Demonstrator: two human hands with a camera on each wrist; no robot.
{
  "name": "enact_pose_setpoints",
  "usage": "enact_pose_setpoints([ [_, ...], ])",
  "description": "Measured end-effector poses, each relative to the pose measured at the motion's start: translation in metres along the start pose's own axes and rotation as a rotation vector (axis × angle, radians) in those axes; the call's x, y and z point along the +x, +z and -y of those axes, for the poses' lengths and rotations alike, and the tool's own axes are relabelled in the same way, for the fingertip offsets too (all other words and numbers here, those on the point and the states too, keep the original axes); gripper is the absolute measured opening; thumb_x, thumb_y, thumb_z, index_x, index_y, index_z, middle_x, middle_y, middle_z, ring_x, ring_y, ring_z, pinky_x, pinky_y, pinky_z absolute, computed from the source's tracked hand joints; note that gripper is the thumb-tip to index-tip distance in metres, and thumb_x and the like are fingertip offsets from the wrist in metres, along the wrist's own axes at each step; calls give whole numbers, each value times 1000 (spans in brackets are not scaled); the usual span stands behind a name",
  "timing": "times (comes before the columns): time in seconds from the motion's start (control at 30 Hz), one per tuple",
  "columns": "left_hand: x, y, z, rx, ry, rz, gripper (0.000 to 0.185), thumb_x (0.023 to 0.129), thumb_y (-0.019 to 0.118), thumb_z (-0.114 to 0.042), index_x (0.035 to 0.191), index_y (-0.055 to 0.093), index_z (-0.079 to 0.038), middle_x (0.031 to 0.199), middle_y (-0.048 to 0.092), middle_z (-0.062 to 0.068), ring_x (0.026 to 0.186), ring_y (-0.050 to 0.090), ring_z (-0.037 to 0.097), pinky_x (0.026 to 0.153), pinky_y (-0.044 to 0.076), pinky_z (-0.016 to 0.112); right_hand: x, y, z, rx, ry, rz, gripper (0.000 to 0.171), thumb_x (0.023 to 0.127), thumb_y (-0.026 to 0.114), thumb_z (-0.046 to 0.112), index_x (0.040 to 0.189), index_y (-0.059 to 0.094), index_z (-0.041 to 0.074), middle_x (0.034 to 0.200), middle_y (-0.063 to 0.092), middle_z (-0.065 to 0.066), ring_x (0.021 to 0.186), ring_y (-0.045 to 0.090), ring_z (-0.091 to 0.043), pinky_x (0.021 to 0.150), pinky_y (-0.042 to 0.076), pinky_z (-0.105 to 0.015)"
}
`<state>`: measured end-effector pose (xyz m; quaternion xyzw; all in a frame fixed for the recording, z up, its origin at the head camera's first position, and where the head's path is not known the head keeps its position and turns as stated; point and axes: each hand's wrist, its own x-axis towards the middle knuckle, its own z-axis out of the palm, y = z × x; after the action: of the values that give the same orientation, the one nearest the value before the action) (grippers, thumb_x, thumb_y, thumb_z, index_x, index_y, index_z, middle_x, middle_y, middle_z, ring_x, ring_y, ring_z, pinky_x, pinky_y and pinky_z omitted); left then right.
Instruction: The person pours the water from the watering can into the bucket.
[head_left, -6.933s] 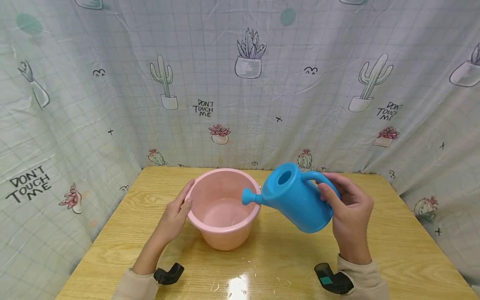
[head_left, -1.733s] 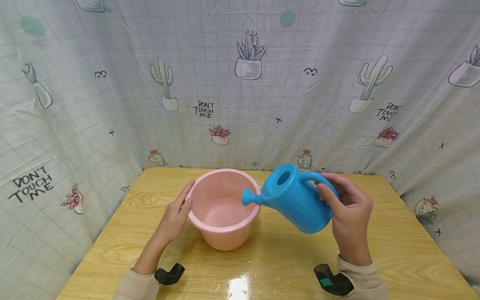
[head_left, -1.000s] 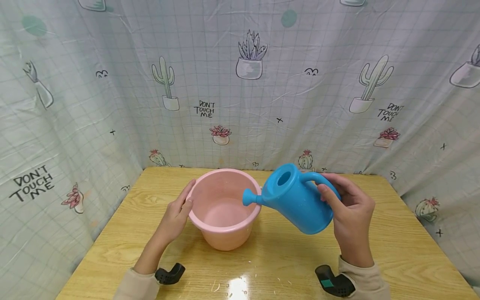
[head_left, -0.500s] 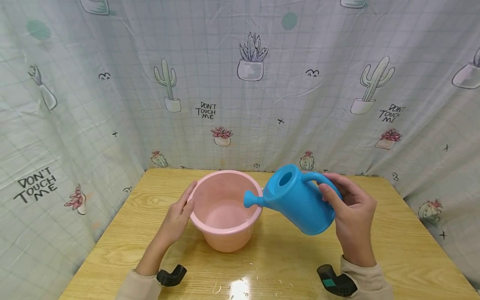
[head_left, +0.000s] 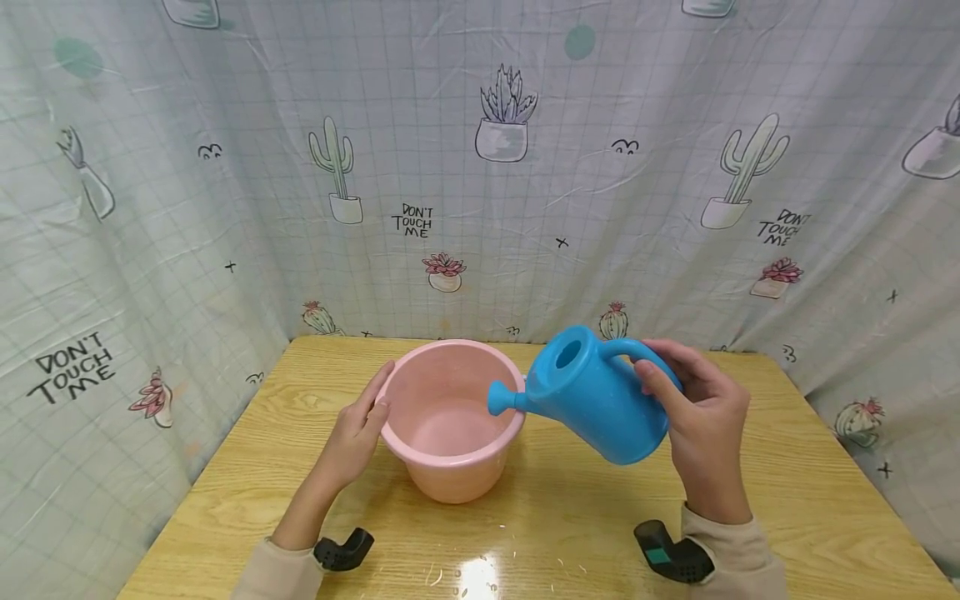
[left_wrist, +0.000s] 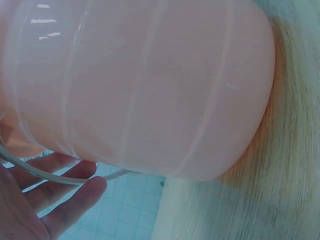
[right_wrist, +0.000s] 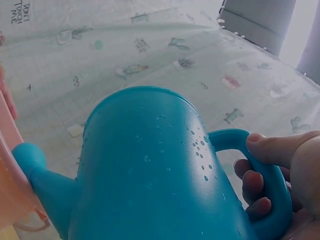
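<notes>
A pink plastic bucket [head_left: 450, 417] stands on the wooden table [head_left: 810, 500]. My left hand [head_left: 358, 431] rests flat against its left side, fingers straight at the rim. The left wrist view shows the bucket's wall [left_wrist: 145, 85] close up, with straight fingers [left_wrist: 60, 195] and a thin wire handle below it. My right hand [head_left: 701, 408] grips the handle of a blue watering can [head_left: 596, 396], held tilted in the air with its spout [head_left: 501, 400] over the bucket's right rim. In the right wrist view the can [right_wrist: 150, 175] carries water drops, and my fingers [right_wrist: 257, 187] curl round its handle.
A cactus-print curtain [head_left: 480, 167] closes in the table at the back and both sides. Small water drops lie on the table's near part [head_left: 480, 567]. Black wrist camera mounts sit at my sleeves [head_left: 343, 550] [head_left: 670, 557].
The watering can has lifted slightly in the last half second, still tilted toward the bucket. The left hand and the bucket have stayed put.
</notes>
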<state>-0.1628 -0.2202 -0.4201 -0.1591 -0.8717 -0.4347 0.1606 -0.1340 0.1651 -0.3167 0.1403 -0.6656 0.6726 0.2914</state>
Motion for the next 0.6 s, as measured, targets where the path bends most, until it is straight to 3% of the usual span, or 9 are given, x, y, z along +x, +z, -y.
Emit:
enact_pose_setpoints([
  [0.37,0,-1,-1,9,1,0,49,106,35,-21,154,28,-26,148,46,14,118,59,27,89,53,44,6,1,2,-4,-30,31,26,87,66,-3,113,65,-10,96,71,0,74,62,-13,72,52,-20],
  [0.6,0,-1,-1,7,-3,5,49,106,35,-22,154,27,-26,148,46,14,114,60,26,87,53,40,9,3,5,-25,-1,38,27,87,67,-1,113,66,-9,97,71,0,75,63,-13,73,53,-20],
])
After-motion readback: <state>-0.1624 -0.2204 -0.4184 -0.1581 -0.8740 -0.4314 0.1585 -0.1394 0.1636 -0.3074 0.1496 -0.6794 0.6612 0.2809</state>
